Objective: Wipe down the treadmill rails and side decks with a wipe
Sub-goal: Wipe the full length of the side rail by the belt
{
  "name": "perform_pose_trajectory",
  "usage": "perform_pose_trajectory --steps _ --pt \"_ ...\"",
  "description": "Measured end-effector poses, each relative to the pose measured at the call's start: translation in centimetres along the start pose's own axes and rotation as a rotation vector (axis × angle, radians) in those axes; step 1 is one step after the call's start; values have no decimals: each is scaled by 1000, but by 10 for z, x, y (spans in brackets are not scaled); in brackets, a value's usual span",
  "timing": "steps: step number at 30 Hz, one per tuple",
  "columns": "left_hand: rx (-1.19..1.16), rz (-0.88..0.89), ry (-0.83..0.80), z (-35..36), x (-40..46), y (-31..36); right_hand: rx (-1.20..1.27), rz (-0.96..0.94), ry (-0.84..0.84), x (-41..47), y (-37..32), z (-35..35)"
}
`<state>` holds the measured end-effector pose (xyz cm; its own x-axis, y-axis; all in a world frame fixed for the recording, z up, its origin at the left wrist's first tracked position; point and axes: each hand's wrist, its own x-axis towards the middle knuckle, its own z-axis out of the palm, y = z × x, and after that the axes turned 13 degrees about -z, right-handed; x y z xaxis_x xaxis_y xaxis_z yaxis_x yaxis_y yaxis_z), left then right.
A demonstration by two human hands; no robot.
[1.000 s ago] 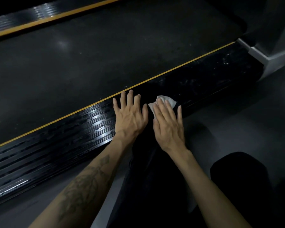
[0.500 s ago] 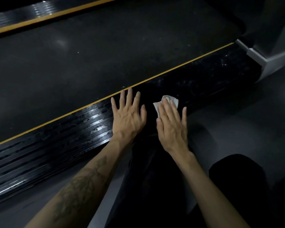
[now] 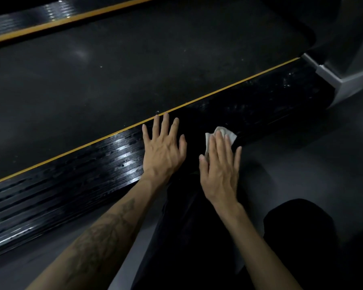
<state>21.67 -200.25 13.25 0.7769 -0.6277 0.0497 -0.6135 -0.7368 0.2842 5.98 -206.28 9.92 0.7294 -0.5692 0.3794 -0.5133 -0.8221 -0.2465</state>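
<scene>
Left hand (image 3: pixel 164 151) lies flat, fingers splayed toward 12 o'clock, on the ribbed side deck (image 3: pixel 92 170). Right hand (image 3: pixel 220 170), fingers straight, presses the white wipe (image 3: pixel 226 132) onto the deck's outer edge, at 3 o'clock from the left.

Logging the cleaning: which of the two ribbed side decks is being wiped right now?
The near side deck, on the camera's side of the belt: both hands lie on it, the right hand pressing the white wipe. The far side deck is untouched.
</scene>
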Motion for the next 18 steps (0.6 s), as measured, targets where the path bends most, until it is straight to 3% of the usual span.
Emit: perform_pose_trajectory --steps 5,12,18 --pt "-11 -4 -9 0 0 1 76 -164 -24 9 -4 5" --pt "6 -8 9 2 1 2 36 -39 -7 4 9 0" --pt "4 -8 1 0 0 2 74 -139 -24 16 -1 4"
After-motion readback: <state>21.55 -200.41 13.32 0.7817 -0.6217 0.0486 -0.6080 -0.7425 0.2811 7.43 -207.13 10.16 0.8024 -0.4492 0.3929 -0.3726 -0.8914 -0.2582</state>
